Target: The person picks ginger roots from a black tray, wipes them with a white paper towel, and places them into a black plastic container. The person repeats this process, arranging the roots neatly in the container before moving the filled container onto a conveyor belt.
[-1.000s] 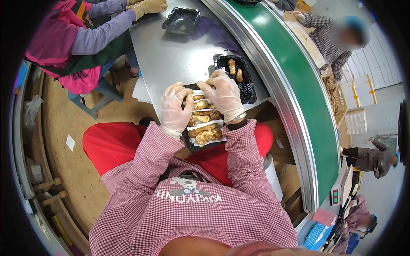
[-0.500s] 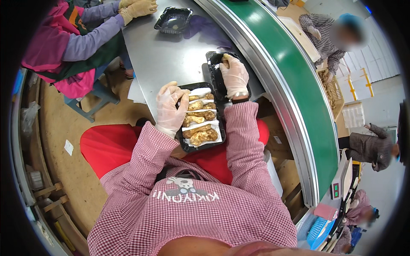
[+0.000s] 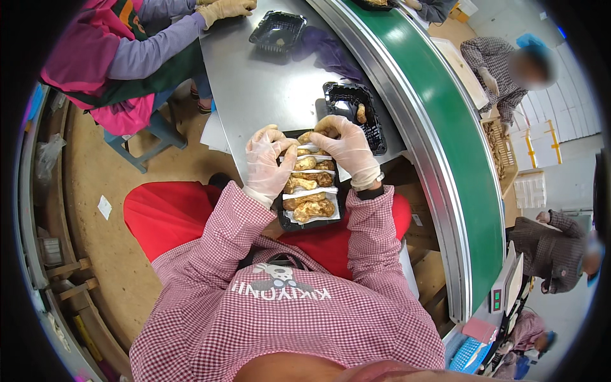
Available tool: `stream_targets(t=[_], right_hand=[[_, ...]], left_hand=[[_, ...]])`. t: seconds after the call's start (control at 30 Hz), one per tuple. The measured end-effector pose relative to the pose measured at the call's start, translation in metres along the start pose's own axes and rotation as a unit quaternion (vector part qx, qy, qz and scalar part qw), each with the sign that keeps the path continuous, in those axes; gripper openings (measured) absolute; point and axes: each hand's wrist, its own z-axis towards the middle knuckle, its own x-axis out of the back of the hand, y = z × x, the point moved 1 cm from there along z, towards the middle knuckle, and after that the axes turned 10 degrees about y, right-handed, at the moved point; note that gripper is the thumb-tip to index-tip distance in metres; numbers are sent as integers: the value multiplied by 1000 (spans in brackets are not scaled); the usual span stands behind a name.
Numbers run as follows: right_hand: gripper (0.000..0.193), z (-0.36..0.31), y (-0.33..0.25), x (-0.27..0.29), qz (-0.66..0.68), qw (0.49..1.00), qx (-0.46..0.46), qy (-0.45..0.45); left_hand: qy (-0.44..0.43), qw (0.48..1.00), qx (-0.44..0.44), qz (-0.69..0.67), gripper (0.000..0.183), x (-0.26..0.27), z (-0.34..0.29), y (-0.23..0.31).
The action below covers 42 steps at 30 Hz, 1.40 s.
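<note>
A black plastic tray (image 3: pixel 290 225) in front of me holds several brown and cream mushrooms (image 3: pixel 313 209), laid in rows with white paper strips (image 3: pixel 316 190) between them. At the tray's far end, my right hand (image 3: pixel 349 151) has its gloved fingers closed on a mushroom (image 3: pixel 305 137). My left hand (image 3: pixel 267 167), also in a thin clear glove, is bent over the far left rim, its fingers curled toward the thumb; what they pinch is hidden. Beyond my right hand stands a second black tray (image 3: pixel 375 137) with a small mushroom (image 3: pixel 361 113) inside.
A metal table (image 3: pixel 238 76) carries another black tray (image 3: pixel 278 32) and a purple cloth (image 3: pixel 328 54). Along the right curves a green conveyor belt (image 3: pixel 445 127) with a metal edge. A co-worker's gloved hands (image 3: pixel 226 9) rest at the far left. A blue stool (image 3: pixel 149 140) stands on the floor.
My right hand has come out of the second tray and moved left to the far end of the filled tray with a mushroom. The left hand stays at the rim, its fingers more curled.
</note>
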Motion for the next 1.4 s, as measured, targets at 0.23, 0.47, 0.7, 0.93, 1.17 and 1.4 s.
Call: stream_targets(t=[0.23,0.47,0.7,0.93,1.17,1.4], right_hand=[[18,1,-18,2,-134,989,61,-4],[18,21,19,15,-119,971,47,204],[16,50,59,16,-462,852,-33,244],[38,28,-4,6,144,982,88,84],[18,11,-22,-22,15,987,139,-75],[17,6,-11,-28,-36,975,217,-32]], left_hand=[[42,999,-25,6,11,2,-1,2],[65,997,-30,20,9,6,0,5],[62,994,-71,49,11,7,1,7],[85,996,-15,27,33,7,-4,12],[148,987,-42,55,45,8,-4,9],[114,988,-66,76,27,9,-2,5]])
